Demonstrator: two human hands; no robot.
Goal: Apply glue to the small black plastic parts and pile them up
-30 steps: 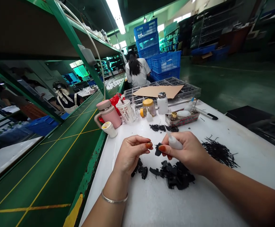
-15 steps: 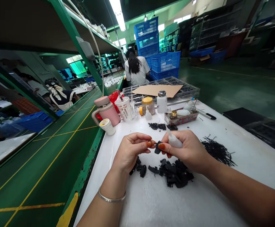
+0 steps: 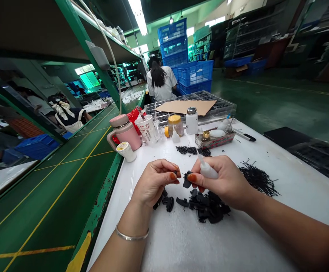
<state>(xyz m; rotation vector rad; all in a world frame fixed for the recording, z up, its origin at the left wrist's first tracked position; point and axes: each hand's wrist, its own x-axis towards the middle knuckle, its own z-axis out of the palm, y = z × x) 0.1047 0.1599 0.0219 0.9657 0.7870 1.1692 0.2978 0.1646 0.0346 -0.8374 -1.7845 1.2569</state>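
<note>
From where I stood, the person's right hand point(image 3: 226, 181) pinched a small black part point(image 3: 187, 181) between thumb and fingers, while a white squeeze bottle point(image 3: 209, 171) lay gripped in the same hand, its thin nozzle pointing up. Facing it, just apart, the left hand point(image 3: 151, 183) had its thumb and fingertips pressed together on a dark bit point(image 3: 176, 172), too small for me to identify. Both hands were held above a white bench point(image 3: 181, 245). On it, nearer the person, lay a pile of black parts point(image 3: 209, 207); beyond the right wrist was a heap of thin black sticks point(image 3: 257, 179). Farther out came a scatter of tiny black rings point(image 3: 183, 150), a low box point(image 3: 219, 143) holding bottles, and a pink mug point(image 3: 128, 136). Past the bench sat a co-worker in a white shirt point(image 3: 163, 83), beside stacked blue crates point(image 3: 195, 73).
</note>
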